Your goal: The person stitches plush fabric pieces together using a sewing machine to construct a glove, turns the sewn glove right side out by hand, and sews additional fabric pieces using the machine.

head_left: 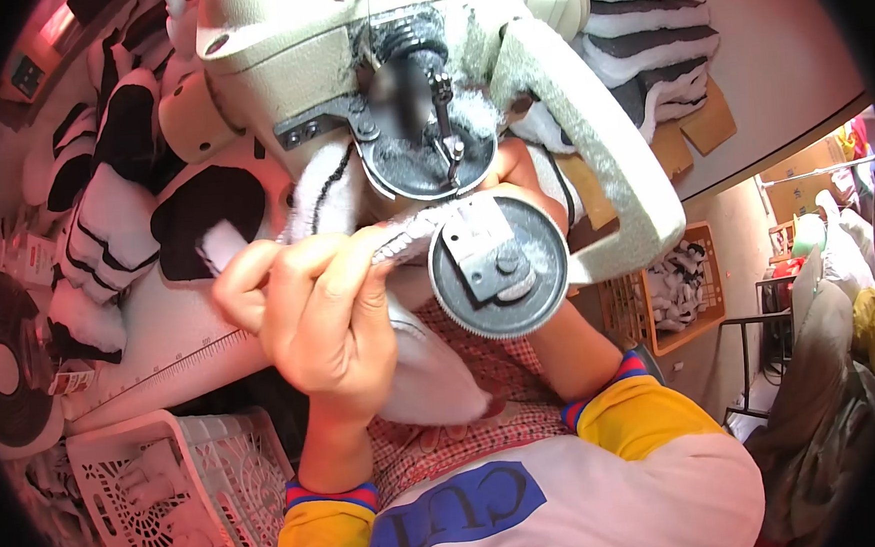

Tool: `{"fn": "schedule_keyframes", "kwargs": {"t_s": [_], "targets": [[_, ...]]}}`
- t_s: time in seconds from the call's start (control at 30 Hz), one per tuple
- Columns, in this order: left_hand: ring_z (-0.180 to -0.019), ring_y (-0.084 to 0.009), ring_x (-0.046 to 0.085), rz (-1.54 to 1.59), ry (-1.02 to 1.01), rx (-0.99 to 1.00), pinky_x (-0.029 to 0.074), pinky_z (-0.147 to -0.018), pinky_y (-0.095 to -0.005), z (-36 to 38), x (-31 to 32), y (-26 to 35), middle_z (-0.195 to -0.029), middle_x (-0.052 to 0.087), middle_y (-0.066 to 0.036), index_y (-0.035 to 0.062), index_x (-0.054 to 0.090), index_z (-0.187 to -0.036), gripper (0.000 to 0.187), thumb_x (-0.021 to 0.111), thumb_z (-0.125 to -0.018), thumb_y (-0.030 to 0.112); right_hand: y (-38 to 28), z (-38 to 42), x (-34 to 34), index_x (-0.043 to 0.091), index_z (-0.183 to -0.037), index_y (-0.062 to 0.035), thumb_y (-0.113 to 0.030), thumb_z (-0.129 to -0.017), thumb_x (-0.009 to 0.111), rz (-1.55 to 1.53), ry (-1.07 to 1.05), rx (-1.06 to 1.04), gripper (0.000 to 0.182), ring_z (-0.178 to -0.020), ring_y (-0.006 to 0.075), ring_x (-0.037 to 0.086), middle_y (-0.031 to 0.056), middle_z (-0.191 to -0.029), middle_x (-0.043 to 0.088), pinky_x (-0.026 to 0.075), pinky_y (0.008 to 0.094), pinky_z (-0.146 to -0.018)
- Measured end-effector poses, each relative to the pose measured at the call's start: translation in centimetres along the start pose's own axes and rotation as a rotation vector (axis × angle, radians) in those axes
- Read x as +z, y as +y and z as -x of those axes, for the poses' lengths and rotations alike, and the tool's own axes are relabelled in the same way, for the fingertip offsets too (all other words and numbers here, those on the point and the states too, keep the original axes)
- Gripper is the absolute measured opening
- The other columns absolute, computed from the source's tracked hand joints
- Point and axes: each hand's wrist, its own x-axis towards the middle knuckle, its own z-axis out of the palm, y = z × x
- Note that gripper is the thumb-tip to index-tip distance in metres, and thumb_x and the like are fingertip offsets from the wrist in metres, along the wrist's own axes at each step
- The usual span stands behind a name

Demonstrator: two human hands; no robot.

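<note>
A cream-coloured fur sewing machine point(294, 57) stands before me, with a round toothed metal disc point(548, 277) and a second disc behind it. My left hand point(320, 316) pinches the edge of a white plush fabric piece point(434, 374) with black parts, left of the discs. The pinched edge runs to the gap between the discs, and the rest hangs down over my lap. My right hand point(530, 178) is behind the toothed disc, close to the fabric's other end; its fingertips are mostly hidden. White fluff clings around the machine's head.
Black-and-white plush pieces point(104, 229) are piled at the left, and more point(644, 40) lie at the back right. A white plastic basket point(185, 489) stands lower left, near a dark fan point(4, 360). An orange crate point(715, 307) with plush pieces is at the right.
</note>
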Motion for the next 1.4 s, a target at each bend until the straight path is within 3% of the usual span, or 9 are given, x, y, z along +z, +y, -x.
{"fn": "schedule_keyframes", "kwargs": {"t_s": [0.07, 0.13, 0.17, 0.2, 0.73, 0.93, 1.23, 1.33, 1.4], "targets": [[-0.090, -0.0226, 0.045, -0.022, 0.020, 0.026, 0.035, -0.084, -0.0325, -0.9, -0.2, -0.3, -0.083, 0.062, -0.002, 0.0065, 0.070, -0.088, 0.008, 0.069, -0.081, 0.009, 0.0, -1.6, -0.2, 0.051, -0.068, -0.0077, 0.005, -0.072, 0.071, -0.546, 0.180, 0.556, 0.024, -0.059, 0.0083, 0.051, -0.0018, -0.068, 0.047, 0.041, 0.0220, -0.052], [-0.090, -0.0221, 0.044, -0.081, 0.018, 0.069, 0.035, -0.083, -0.0324, -1.4, -0.5, -0.5, -0.083, 0.061, -0.001, 0.0071, 0.070, -0.088, 0.009, 0.070, -0.080, 0.012, -0.1, -1.9, 0.7, 0.042, -0.065, -0.0101, 0.009, -0.073, 0.067, -0.607, 0.139, 0.453, 0.033, -0.052, 0.0076, 0.050, -0.0016, -0.064, 0.045, 0.040, 0.0206, -0.047], [-0.090, -0.0216, 0.043, -0.077, 0.010, 0.078, 0.034, -0.082, -0.0318, -1.6, -0.6, -0.7, -0.082, 0.060, 0.000, 0.0075, 0.071, -0.088, 0.011, 0.071, -0.080, 0.014, 2.3, -1.0, -0.7, 0.042, -0.137, -0.0093, -0.001, -0.074, 0.049, -0.774, 0.073, 0.392, 0.064, -0.099, 0.0329, 0.066, 0.0219, -0.120, 0.059, 0.059, 0.0415, -0.079], [-0.090, -0.0216, 0.043, -0.077, 0.011, 0.078, 0.034, -0.082, -0.0318, -1.7, -0.6, -0.8, -0.082, 0.060, 0.000, 0.0075, 0.071, -0.088, 0.011, 0.071, -0.080, 0.014, 2.3, -1.1, -0.8, 0.042, -0.137, -0.0093, -0.001, -0.074, 0.049, -0.773, 0.072, 0.392, 0.064, -0.099, 0.0329, 0.066, 0.0219, -0.120, 0.059, 0.059, 0.0415, -0.079], [-0.087, -0.0213, 0.044, -0.067, -0.043, 0.125, 0.032, -0.083, -0.0318, -2.7, -0.7, 0.5, -0.080, 0.062, -0.001, 0.0072, 0.070, -0.085, 0.009, 0.071, -0.080, 0.014, -0.2, -0.8, -0.2, 0.065, -0.085, -0.0070, -0.019, -0.076, 0.077, -0.234, 0.054, 0.390, 0.020, -0.076, 0.0093, 0.045, -0.0005, -0.090, 0.046, 0.037, 0.0219, -0.064], [-0.088, -0.0222, 0.045, -0.081, -0.049, 0.110, 0.033, -0.084, -0.0320, -2.3, -0.1, 1.1, -0.082, 0.063, -0.001, 0.0077, 0.068, -0.086, 0.007, 0.070, -0.079, 0.010, -0.4, -0.8, -0.8, 0.059, -0.084, -0.0050, -0.012, -0.081, 0.072, -0.783, 0.235, 0.519, 0.015, -0.085, 0.0125, 0.057, 0.0018, -0.089, 0.055, 0.046, 0.0225, -0.074], [-0.087, -0.0245, 0.046, -0.027, -0.101, 0.104, 0.034, -0.079, -0.0355, -0.4, 1.3, 1.7, -0.082, 0.058, -0.004, 0.0059, 0.065, -0.086, 0.021, 0.075, -0.069, 0.012, -1.7, -1.0, -2.0, 0.055, -0.077, -0.0028, -0.010, -0.094, 0.053, 0.446, -0.138, -0.157, 0.018, -0.076, 0.0101, 0.051, 0.0019, -0.084, 0.051, 0.043, 0.0232, -0.065], [-0.082, -0.0227, 0.049, 0.034, -0.071, 0.160, 0.032, -0.076, -0.0348, 3.7, 3.0, 1.7, -0.086, 0.060, -0.003, 0.0075, 0.066, -0.084, 0.021, 0.069, -0.063, 0.011, -1.5, 3.1, -3.9, 0.060, -0.088, -0.0027, -0.005, -0.087, 0.058, 0.093, -0.056, 0.322, 0.003, -0.086, 0.0128, 0.055, 0.0028, -0.094, 0.059, 0.043, 0.0249, -0.075], [-0.082, -0.0222, 0.050, -0.023, -0.207, 0.116, 0.033, -0.077, -0.0326, 6.3, 2.3, 2.2, -0.090, 0.062, -0.001, 0.0106, 0.068, -0.087, 0.023, 0.070, -0.064, 0.010, 0.6, 5.3, -6.0, 0.062, -0.096, -0.0026, -0.008, -0.088, 0.062, 0.633, -0.204, 0.067, 0.010, -0.090, 0.0144, 0.055, 0.0042, -0.099, 0.059, 0.043, 0.0270, -0.079]]}}
